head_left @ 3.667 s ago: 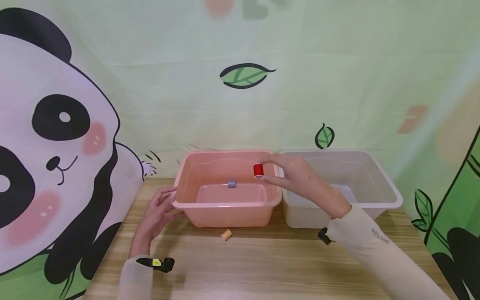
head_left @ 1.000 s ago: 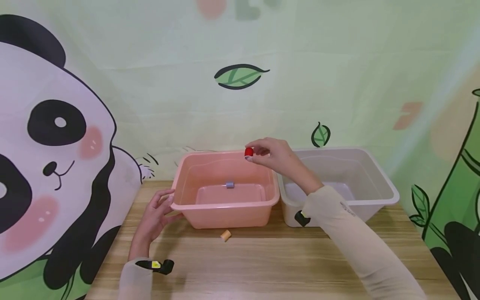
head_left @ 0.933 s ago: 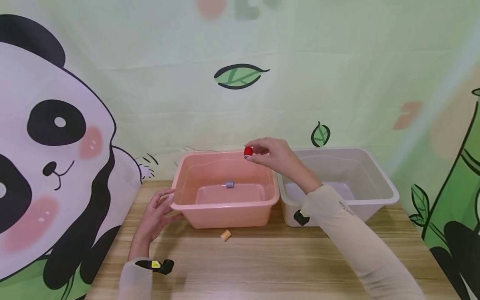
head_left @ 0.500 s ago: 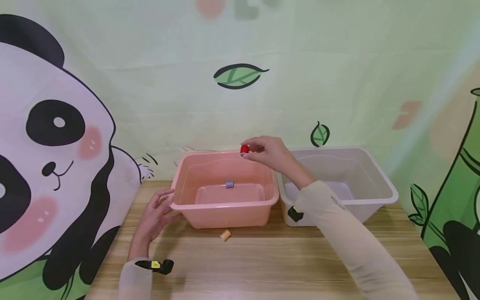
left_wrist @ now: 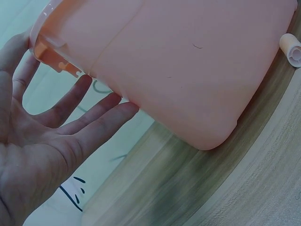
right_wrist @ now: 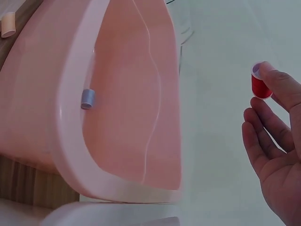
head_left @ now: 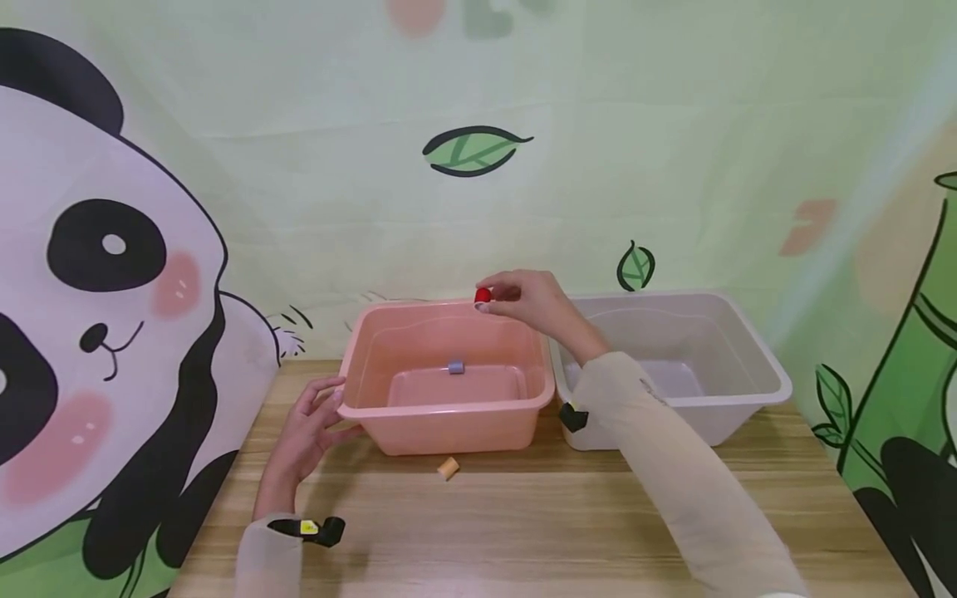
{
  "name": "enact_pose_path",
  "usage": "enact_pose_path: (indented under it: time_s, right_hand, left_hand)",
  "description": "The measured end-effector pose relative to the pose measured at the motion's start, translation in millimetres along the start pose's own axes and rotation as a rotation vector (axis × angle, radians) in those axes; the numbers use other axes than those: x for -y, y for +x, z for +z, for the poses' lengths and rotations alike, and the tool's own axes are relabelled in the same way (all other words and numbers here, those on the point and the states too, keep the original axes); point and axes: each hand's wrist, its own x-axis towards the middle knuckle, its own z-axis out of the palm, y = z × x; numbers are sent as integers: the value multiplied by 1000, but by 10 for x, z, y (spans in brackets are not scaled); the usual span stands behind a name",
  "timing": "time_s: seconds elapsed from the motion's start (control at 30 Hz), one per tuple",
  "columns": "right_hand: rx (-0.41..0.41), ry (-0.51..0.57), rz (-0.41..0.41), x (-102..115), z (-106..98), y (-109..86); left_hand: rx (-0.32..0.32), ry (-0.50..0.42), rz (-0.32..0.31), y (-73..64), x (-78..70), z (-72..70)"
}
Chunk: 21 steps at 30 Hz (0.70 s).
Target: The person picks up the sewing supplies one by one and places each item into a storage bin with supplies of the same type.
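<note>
My right hand (head_left: 532, 299) pinches a red spool of thread (right_wrist: 260, 87) between thumb and fingers. In the head view it is up over the back rim of the pink plastic basin (head_left: 449, 432). A blue-grey spool of thread (head_left: 456, 367) lies on its side on the basin's floor. My left hand (left_wrist: 56, 127) is at the basin's left end, its fairly straight fingertips touching the outer wall and rim. On the table in front of the basin lies a peach-orange spool of thread (head_left: 448, 468), its end showing in the left wrist view.
A pale grey plastic basin (head_left: 676, 403) stands right beside the pink one, rims side by side. Both rest on the wooden table (head_left: 478, 536), against a green cloth backdrop (head_left: 359, 166) printed with a panda and leaves.
With the red spool in its fingers, my right hand has moved left and up, from the pink basin's right side to over its back rim. The left hand stays at the basin.
</note>
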Motion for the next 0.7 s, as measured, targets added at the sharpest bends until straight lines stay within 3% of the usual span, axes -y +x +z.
enact_pose_path:
  time_s: [0.47,0.7]
  right_hand:
    - [27,117,165,-113,149,86]
    - [36,69,201,-193,196,181]
  left_hand:
    - [-2,-11,-14,4,-13,-2]
    - [4,-12,-14,1,-15,-4]
